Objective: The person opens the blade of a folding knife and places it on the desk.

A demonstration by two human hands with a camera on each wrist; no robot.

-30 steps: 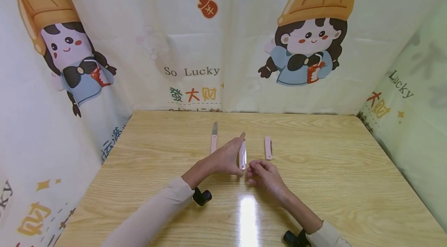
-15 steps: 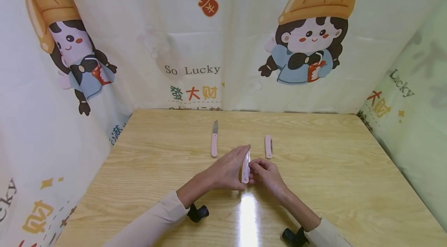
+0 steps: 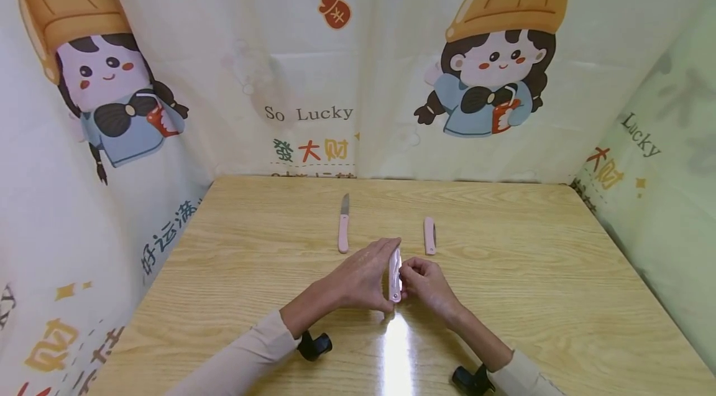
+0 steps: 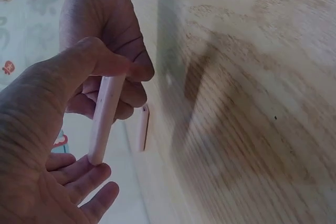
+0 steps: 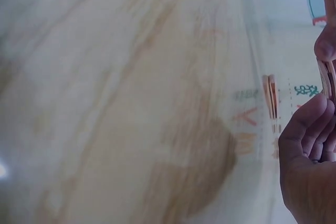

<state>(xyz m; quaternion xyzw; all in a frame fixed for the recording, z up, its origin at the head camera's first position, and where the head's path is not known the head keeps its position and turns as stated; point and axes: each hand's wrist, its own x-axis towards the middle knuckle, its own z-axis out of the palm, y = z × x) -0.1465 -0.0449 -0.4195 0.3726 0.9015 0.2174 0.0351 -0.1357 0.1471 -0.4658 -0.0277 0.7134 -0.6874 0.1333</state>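
Observation:
A pink folding knife (image 3: 394,278) is gripped near its two ends between the thumb and fingertips of my left hand (image 3: 355,278). The thumb and curled fingers of my right hand (image 3: 429,284) pinch at the knife's right side, where the blade edge lies in the handle. From the left wrist view, the handle (image 4: 106,119) spans from thumb to fingers, and the right hand (image 4: 100,19) is behind it. At the right edge of the right wrist view, the right fingertips meet the knife (image 5: 327,77); the exact pinch is partly hidden.
Farther back on the wooden table (image 3: 503,247) lies an unfolded pink knife (image 3: 344,234), blade pointing away. A folded pink knife (image 3: 429,236) lies to its right, just beyond the right hand. A printed curtain (image 3: 391,73) hangs behind the table's back edge.
My left hand has brought the folding knife nearer to me and slightly right. The right fingers, earlier just beside it, now pinch at its side.

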